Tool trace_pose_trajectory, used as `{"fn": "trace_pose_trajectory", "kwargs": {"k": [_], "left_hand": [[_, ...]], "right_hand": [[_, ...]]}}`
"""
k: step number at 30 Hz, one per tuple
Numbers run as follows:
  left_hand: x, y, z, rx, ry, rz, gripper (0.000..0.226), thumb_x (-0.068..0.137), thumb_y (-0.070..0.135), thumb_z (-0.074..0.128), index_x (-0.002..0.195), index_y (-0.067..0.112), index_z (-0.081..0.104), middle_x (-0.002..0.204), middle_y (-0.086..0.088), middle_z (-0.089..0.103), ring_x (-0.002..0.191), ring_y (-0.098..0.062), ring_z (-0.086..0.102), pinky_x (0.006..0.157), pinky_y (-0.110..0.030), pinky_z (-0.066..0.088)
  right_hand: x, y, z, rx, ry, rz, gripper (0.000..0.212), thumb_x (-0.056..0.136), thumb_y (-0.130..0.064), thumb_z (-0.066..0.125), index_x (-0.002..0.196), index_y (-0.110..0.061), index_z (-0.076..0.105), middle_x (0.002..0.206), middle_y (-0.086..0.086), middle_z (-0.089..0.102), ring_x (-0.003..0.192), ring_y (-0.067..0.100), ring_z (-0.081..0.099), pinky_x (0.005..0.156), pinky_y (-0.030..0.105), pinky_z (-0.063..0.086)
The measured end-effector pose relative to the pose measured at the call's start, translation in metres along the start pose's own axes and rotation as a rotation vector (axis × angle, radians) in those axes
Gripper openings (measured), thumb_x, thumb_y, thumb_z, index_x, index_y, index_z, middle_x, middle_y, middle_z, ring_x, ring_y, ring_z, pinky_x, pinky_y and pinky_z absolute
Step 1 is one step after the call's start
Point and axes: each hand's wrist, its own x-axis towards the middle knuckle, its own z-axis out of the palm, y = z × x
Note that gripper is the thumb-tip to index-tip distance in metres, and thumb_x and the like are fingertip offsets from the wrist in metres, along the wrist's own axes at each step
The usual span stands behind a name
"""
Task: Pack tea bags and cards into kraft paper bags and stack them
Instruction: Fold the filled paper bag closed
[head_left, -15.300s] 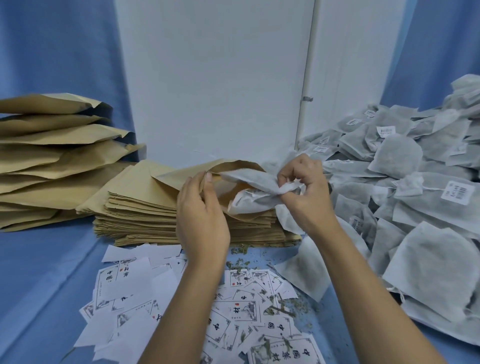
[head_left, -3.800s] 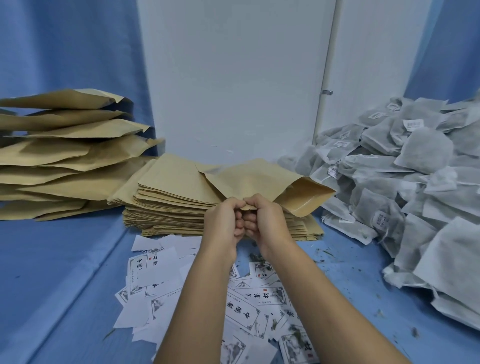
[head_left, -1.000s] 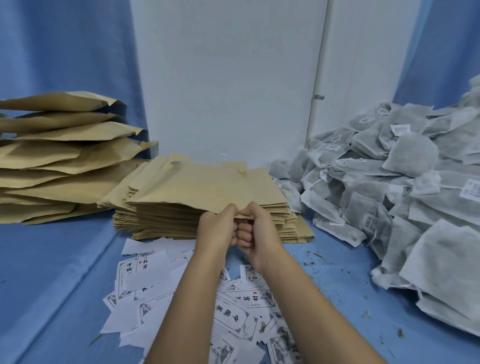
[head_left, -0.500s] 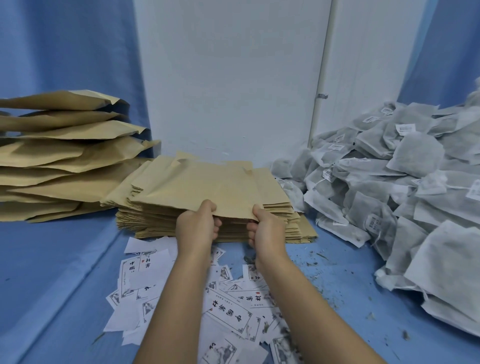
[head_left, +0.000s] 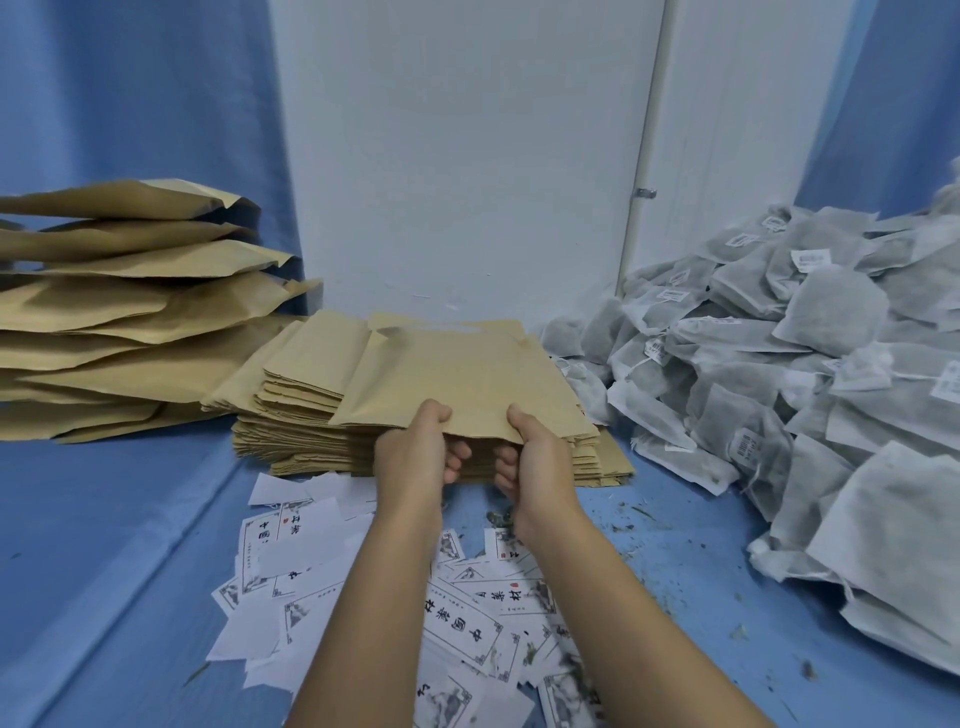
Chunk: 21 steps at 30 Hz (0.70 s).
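**Blue all around, white straight ahead**

Under everything I've got a blue cloth (head_left: 130, 545) spread over the work surface, and a long crease runs along it on my left. Dead ahead stands a plain white wall (head_left: 457, 156). A thin white pipe (head_left: 641, 130) climbs it, right of the middle, with a small metal clip (head_left: 644, 193) holding it partway up. The left curtain (head_left: 130, 88), blue, hangs beside the wall, and the right curtain (head_left: 893, 93), blue too, hangs on the far side. On my right, tiny dark green crumbs (head_left: 639, 512) lie scattered loose across the cloth.
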Motion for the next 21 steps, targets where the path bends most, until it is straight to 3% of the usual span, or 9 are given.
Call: {"fn": "trace_pose_trajectory", "kwargs": {"k": [4,7,11,17,19,21], "left_hand": [[0.005,0.002,-0.016,-0.003,0.039,0.009,0.018,0.079,0.011,0.069,0.065,0.004,0.06,0.041,0.0,0.057,0.035,-0.008,0.044,0.041,-0.017,0.035],[0.005,0.002,-0.019,0.015,0.091,0.05,0.014,0.075,0.011,0.072,0.069,0.003,0.062,0.046,-0.001,0.06,0.04,-0.008,0.049,0.047,-0.019,0.039],[0.007,0.004,-0.026,-0.009,0.176,0.097,0.015,0.067,0.012,0.077,0.066,0.008,0.063,0.042,0.004,0.058,0.044,-0.011,0.051,0.051,-0.023,0.04],[0.015,0.006,-0.039,-0.163,0.291,0.14,0.016,0.077,0.011,0.072,0.065,0.009,0.061,0.057,-0.005,0.06,0.032,-0.006,0.05,0.036,-0.012,0.037],[0.016,0.004,-0.037,-0.264,0.301,0.163,0.018,0.086,0.015,0.066,0.07,0.012,0.061,0.066,-0.004,0.062,0.043,-0.01,0.059,0.037,-0.014,0.042],[0.013,0.006,-0.032,-0.415,0.264,0.179,0.014,0.091,0.021,0.063,0.077,0.016,0.062,0.079,-0.002,0.063,0.071,-0.015,0.066,0.046,-0.018,0.05]], "right_hand": [[0.004,-0.002,-0.006,0.021,0.013,0.013,0.019,0.094,-0.022,0.056,0.077,-0.016,0.051,0.043,-0.005,0.043,0.029,0.003,0.034,0.031,0.015,0.025],[0.004,0.001,-0.006,-0.002,0.028,0.015,0.016,0.094,-0.023,0.057,0.08,-0.016,0.052,0.054,-0.002,0.046,0.029,0.001,0.037,0.032,0.014,0.027],[0.002,0.0,-0.005,0.015,0.021,0.012,0.019,0.094,-0.022,0.057,0.076,-0.015,0.052,0.038,-0.006,0.042,0.028,0.003,0.032,0.031,0.015,0.025],[0.0,-0.001,-0.005,0.061,0.023,0.049,0.021,0.095,-0.019,0.055,0.076,-0.014,0.05,0.038,-0.005,0.041,0.028,0.004,0.03,0.03,0.015,0.022],[-0.001,-0.001,-0.002,0.09,-0.001,0.074,0.022,0.096,-0.017,0.053,0.075,-0.014,0.048,0.039,-0.003,0.039,0.03,0.006,0.028,0.031,0.016,0.019],[-0.004,-0.002,0.002,0.122,-0.045,0.086,0.022,0.096,-0.016,0.052,0.075,-0.013,0.048,0.04,-0.002,0.038,0.031,0.006,0.026,0.032,0.016,0.017]]}}
